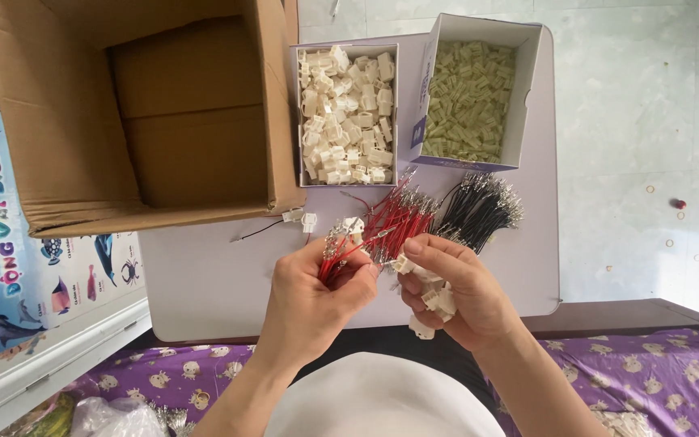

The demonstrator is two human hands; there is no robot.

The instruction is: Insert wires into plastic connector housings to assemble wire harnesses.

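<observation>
Your left hand (pixel 311 295) is clenched around a bundle of red wires (pixel 348 247), their metal-tipped ends fanning out beyond your fingers toward the far right, above the near middle of the white table (pixel 204 283). Your right hand (pixel 455 291) is closed on a handful of small white plastic connectors (pixel 437 301), with the thumb and forefinger pinching one connector at the fingertips, just beside the wire tips held by the other hand. The two hands sit close together, nearly touching. Just beyond them, a loose pile of red wires (pixel 402 212) lies on the table, and a pile of black wires (pixel 479 209) lies touching it on the right. Left of these, near the carton's edge, one finished connector with a thin dark lead (pixel 289 218) rests alone on the table. Farther off stand two open boxes side by side: the left box (pixel 294 113) holds white connector housings, the right box (pixel 531 81) holds pale green ones. At the far left a large brown cardboard carton (pixel 58 121) lies open on its side. A purple patterned cloth (pixel 641 372) lies at the near edge, below the table.
</observation>
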